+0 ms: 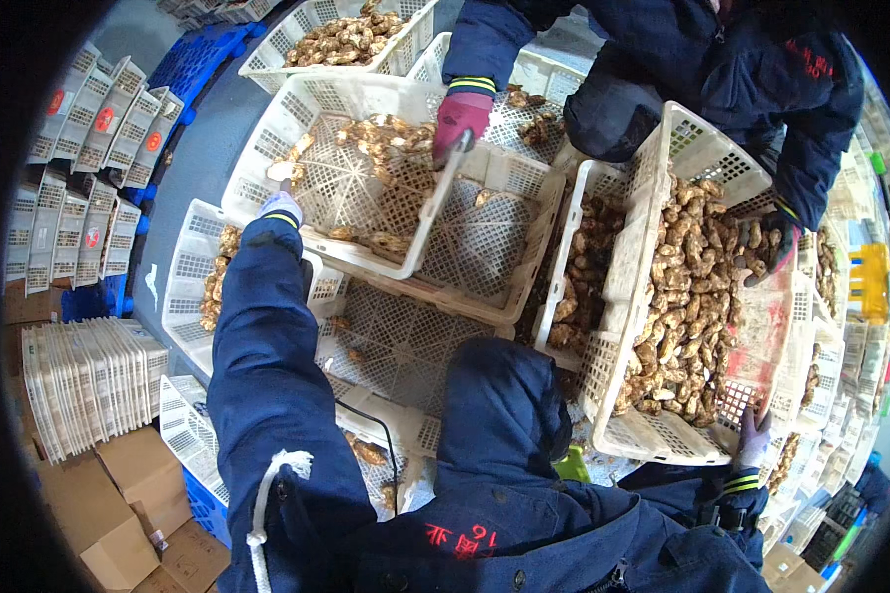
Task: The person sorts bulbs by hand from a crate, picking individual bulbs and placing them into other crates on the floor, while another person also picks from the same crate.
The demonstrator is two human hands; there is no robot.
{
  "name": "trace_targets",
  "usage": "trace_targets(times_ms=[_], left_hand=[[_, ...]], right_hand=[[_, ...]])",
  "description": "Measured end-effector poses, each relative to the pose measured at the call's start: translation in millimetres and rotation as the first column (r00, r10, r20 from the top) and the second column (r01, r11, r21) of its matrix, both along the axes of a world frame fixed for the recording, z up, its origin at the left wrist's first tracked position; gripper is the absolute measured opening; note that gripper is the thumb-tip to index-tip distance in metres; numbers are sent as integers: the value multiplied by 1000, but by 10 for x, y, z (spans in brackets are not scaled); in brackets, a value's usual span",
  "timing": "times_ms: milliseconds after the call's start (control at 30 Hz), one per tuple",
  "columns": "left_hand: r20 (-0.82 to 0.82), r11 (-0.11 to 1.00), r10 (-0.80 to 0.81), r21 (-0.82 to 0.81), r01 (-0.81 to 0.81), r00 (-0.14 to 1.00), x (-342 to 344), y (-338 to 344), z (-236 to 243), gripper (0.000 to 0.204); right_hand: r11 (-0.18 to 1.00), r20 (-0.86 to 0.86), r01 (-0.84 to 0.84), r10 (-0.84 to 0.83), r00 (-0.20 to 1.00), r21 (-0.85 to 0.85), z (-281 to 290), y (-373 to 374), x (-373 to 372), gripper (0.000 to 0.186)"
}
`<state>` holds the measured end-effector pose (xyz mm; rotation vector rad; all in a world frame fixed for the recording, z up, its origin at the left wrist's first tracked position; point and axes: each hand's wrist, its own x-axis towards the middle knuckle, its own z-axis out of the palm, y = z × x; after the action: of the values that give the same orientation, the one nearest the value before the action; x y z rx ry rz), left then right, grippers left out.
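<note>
Over on my right, my gloved right hand [754, 435] grips the tilted white plastic lattice crate [653, 296] still mostly full of brown mushrooms [677, 316], while my left hand [282, 206] clutches the far emptier crate [366, 188].

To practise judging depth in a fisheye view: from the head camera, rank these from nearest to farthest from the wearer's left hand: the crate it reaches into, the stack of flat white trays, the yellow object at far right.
From the left hand:
1. White crate, touching the hand, upper centre.
2. Stack of flat white trays, lower left.
3. Yellow object, far right edge.
</note>
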<state>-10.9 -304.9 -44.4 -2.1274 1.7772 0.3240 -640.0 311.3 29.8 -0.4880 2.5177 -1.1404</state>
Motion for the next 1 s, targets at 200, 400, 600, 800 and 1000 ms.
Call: trace_targets(times_ms=[200, 400, 600, 800, 1000], left_hand=[[18, 996, -55, -66, 56, 998, -48, 89, 1, 54], [-239, 973, -157, 130, 191, 958, -277, 551, 146, 49], [-74, 629, -716, 363, 687, 694, 355, 218, -160, 45], [-350, 974, -213, -5, 226, 912, -300, 717, 310, 43], [-275, 971, 0, -228, -66, 961, 60, 492, 269, 81]], right_hand=[[989, -44, -27, 34, 998, 145, 136, -192, 177, 44], [995, 5, -31, 31, 1000, 90, 55, -17, 31, 46], [999, 55, -39, 37, 998, 38, -19, -129, 80, 44], [999, 82, 47, -47, 996, 2, 22, -3, 3, 50], [999, -25, 2, -1, 1000, 33, -22, -65, 36, 41]])
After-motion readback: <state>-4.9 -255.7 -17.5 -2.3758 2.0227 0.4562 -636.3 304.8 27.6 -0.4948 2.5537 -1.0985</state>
